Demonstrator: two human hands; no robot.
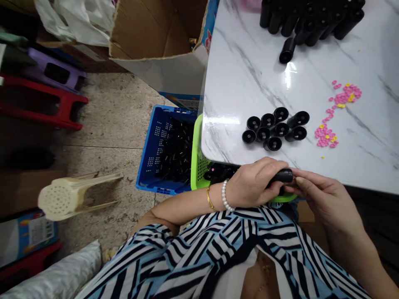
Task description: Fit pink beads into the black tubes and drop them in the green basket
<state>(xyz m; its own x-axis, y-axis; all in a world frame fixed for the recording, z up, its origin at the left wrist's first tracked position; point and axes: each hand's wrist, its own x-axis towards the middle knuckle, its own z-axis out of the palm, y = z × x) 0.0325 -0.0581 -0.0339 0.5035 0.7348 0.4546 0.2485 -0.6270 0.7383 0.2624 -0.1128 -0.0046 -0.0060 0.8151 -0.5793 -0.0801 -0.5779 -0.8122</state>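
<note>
My left hand (257, 182) is wrapped around a short black cylinder (283, 176), held level just past the table's front edge. Thumb and fingers of my right hand (326, 195) are pinched together at the cylinder's right end; whatever is between them is too small to make out. Beyond my hands, several black cylinders (263, 133) stand in a loose group on the table, their open ends up. To their right, small pink pieces (326, 137) mixed with a few yellow ones lie in scattered piles. Below my hands sits a green basket (195, 155) with black parts inside, partly hidden.
The white marbled table (243, 79) has a rounded left corner. More black cylinders (311, 25) crowd its far side. Left of it are a blue crate (149, 145) of black parts and a cardboard box (162, 74). A cream stool (59, 199) lies on the floor.
</note>
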